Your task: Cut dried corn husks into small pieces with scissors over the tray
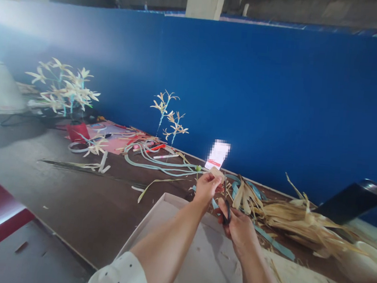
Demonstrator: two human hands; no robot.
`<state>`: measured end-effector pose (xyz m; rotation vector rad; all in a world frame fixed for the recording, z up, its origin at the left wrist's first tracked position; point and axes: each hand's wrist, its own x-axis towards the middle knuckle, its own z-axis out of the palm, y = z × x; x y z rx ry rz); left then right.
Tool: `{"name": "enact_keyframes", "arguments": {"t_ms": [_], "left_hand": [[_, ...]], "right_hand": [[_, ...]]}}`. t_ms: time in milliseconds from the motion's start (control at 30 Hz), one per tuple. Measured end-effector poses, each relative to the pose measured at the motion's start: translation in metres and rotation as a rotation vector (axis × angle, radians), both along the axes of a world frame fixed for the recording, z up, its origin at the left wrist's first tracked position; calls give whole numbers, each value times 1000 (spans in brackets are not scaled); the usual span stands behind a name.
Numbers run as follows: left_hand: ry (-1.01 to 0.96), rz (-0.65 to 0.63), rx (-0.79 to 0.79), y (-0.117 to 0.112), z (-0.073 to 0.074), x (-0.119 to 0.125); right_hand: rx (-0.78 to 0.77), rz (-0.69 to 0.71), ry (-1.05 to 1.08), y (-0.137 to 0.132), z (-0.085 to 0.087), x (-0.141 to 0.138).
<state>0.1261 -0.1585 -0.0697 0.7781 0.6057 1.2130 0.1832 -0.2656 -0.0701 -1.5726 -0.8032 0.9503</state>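
Pinched in my left hand (206, 187) is a small pale piece of dried husk (217, 174). My right hand (238, 228) is wrapped round a pair of black-handled scissors (227, 211), its blades pointing up beside the pale piece. Whether the blades touch it, I cannot tell. Both hands are above the far edge of a shallow pale box lid (172, 202). Just behind my left hand a lit phone (217, 155) leans up. Dried husks (288, 218) lie in a heap to the right of my right hand.
Flower stems (70, 88) stand at the left, with smaller ones (171, 115) by the blue wall (280, 88). Looped pale-blue strips (146, 166), red and pink papers (112, 138) and scraps lie on the brown table (80, 193). A dark cylinder (352, 204) leans at right.
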Motion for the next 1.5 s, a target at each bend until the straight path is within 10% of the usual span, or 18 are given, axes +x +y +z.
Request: {"name": "enact_keyframes", "arguments": {"t_ms": [1000, 1500], "left_hand": [[2, 35, -30, 9, -2, 2], [321, -1, 286, -4, 11, -12]], "right_hand": [[-40, 7, -40, 0, -1, 1], [-79, 26, -149, -6, 4, 19]]}}
